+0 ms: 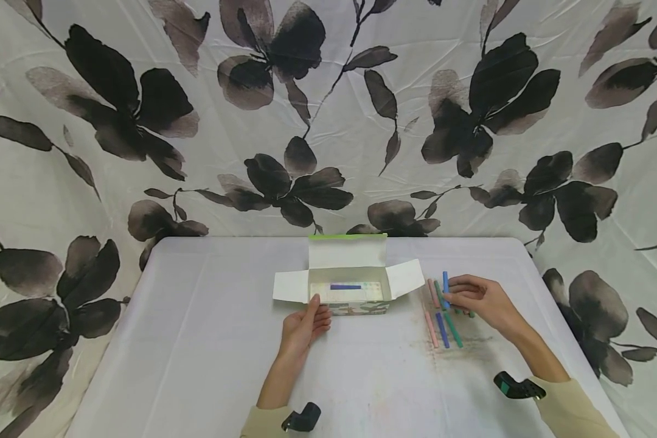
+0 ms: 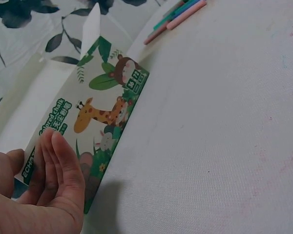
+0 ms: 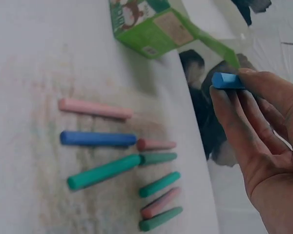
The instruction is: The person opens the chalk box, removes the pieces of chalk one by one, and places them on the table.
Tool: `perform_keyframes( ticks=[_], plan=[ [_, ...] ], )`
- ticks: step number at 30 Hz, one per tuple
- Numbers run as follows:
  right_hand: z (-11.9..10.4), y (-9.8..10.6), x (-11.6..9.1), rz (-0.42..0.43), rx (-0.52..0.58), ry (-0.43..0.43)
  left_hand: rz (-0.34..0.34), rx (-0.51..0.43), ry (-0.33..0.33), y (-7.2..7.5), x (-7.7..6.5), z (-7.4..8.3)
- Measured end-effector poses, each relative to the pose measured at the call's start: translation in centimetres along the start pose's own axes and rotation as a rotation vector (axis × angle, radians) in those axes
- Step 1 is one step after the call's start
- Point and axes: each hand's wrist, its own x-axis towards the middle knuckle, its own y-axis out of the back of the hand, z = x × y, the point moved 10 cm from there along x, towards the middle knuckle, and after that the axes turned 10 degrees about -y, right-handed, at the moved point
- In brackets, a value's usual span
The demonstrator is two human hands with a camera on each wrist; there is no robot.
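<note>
An open chalk box (image 1: 361,309) stands with its flaps spread, printed with a giraffe and other animals. My left hand (image 1: 301,328) holds its front left corner, thumb at the rim and fingers along the front panel. Inside, a dark blue chalk stick (image 1: 345,287) lies on top of the pale contents. My right hand (image 1: 482,298) pinches a light blue chalk stick (image 3: 225,80) between thumb and fingertips, raised over the table right of the box. Below it lie several loose sticks, among them a pink chalk (image 3: 95,108), a blue chalk (image 3: 97,138) and a green chalk (image 3: 105,171).
The white-covered table (image 1: 208,365) carries coloured chalk smudges around the loose sticks. A floral cloth (image 1: 285,121) hangs behind the table. The box's right flap (image 1: 406,278) sticks out toward the chalk sticks.
</note>
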Motion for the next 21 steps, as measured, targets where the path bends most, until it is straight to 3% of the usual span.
perform_keyframes(
  ticks=[9,17,21],
  plan=[
    [3.5,0.4,-1.1,0.017,-0.015,-0.049,-0.011,0.002,0.010,-0.1,-0.1,0.2],
    [6.7,-0.1,-1.8,-0.007,0.011,-0.095,-0.023,0.010,0.002,-0.1,-0.2,0.2],
    [7.8,-0.5,-2.2,-0.024,-0.027,-0.103,-0.023,0.022,-0.004,-0.1,-0.1,0.1]
  ],
)
